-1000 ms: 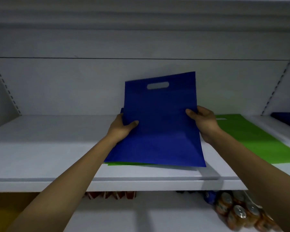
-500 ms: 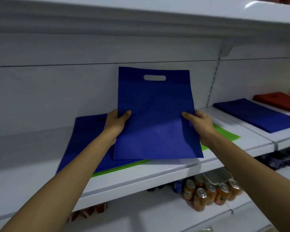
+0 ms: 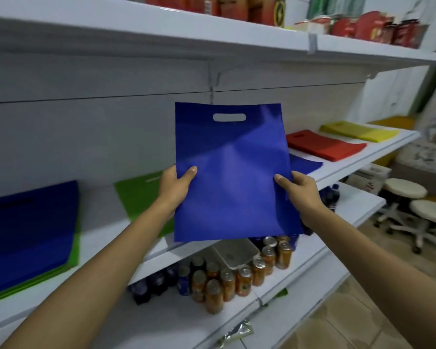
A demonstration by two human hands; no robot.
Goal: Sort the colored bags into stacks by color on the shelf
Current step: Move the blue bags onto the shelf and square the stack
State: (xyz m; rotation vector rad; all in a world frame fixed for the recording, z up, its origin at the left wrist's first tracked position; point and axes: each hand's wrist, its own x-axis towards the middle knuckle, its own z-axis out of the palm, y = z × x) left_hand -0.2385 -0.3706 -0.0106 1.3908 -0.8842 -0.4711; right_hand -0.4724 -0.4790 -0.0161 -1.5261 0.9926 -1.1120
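Observation:
I hold a flat blue bag (image 3: pixel 232 177) with a cut-out handle upright in front of the white shelf (image 3: pixel 342 167). My left hand (image 3: pixel 175 190) grips its left edge and my right hand (image 3: pixel 300 195) grips its right edge. On the shelf lie, from left to right, a mixed pile with blue bags on green ones (image 3: pixel 28 230), a green bag (image 3: pixel 141 195), a blue stack (image 3: pixel 305 165) partly hidden behind the held bag, a red stack (image 3: pixel 325 146) and a yellow stack (image 3: pixel 358 131).
The shelf below carries orange drink cans (image 3: pixel 237 278), dark bottles (image 3: pixel 156 283) and a lidded plastic box (image 3: pixel 234 253). Two round stools (image 3: pixel 413 197) stand on the tiled floor at the right. The upper shelf (image 3: pixel 237 34) holds red packaged goods.
The view has swung to the right along the shelf, and both hands have carried the blue bag that way, off the mixed pile. The red and yellow stacks and the stools have come into view.

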